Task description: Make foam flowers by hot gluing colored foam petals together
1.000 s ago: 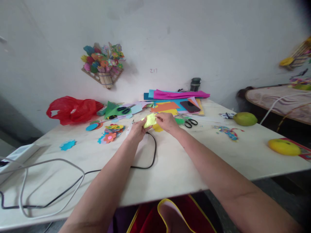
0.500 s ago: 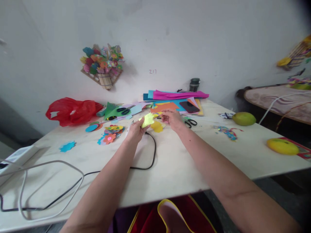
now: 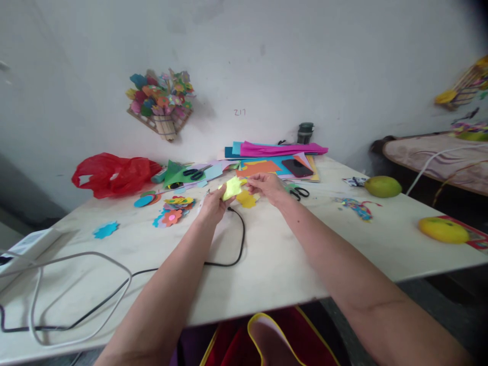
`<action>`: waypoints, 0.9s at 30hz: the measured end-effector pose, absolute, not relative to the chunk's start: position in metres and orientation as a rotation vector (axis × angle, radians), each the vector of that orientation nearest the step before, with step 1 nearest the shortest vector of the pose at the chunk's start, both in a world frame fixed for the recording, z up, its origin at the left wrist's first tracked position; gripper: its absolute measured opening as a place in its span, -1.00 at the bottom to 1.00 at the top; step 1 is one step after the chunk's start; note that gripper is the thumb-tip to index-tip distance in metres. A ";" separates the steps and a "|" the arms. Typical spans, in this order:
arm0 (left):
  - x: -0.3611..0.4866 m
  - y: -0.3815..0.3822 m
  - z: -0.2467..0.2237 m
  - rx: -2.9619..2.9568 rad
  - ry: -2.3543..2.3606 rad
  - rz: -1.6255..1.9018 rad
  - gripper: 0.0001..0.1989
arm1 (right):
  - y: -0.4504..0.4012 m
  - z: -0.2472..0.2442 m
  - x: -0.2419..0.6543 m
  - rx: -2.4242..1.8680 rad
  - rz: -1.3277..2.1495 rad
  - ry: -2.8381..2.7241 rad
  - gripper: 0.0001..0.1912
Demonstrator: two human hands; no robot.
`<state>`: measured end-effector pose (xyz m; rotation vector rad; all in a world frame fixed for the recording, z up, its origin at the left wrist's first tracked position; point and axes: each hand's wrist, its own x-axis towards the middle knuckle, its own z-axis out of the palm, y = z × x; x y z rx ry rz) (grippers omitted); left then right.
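Note:
My left hand (image 3: 214, 203) holds a bright yellow-green paper piece (image 3: 231, 188) above the middle of the table. Just right of that paper, the fingers of my right hand (image 3: 265, 185) are pinched together; at their tips is a small yellow bit, too small to make out. Beneath the two hands lies a darker yellow paper shape (image 3: 246, 199). Green-and-black scissors (image 3: 299, 193) rest beside my right wrist, partly hidden by it. Left of my left hand sits a stack of coloured paper flowers (image 3: 172, 217).
Coloured sheets (image 3: 263, 169) and a phone (image 3: 297, 168) lie at the back. A red plastic bag (image 3: 114, 175) and more scissors (image 3: 193, 175) are back left. Cables (image 3: 244, 239) cross the front left. Two mango-like fruits (image 3: 383, 186) sit at right.
My right hand has moved slightly left, closer to the yellow-green paper, and its fingers have drawn together. My left hand has hardly moved.

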<state>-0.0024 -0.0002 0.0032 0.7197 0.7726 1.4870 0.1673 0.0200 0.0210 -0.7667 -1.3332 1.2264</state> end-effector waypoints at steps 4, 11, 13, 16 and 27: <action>-0.002 0.000 0.003 0.728 0.772 1.482 -0.88 | 0.022 0.020 0.160 -0.845 1.029 -1.439 -0.90; 0.001 -0.004 0.007 0.786 0.784 1.471 -0.90 | 0.017 0.019 0.154 -0.875 0.744 -1.605 -0.86; 0.002 -0.005 0.007 0.796 0.787 1.471 -0.90 | 0.018 0.018 0.155 -0.885 0.677 -1.649 -0.87; 0.002 -0.005 0.007 0.812 0.795 1.457 -0.90 | 0.020 0.016 0.157 -0.888 0.589 -1.710 -0.88; 0.005 -0.005 0.006 0.826 0.819 1.424 -0.89 | 0.023 0.012 0.161 -0.954 0.109 -1.891 -0.84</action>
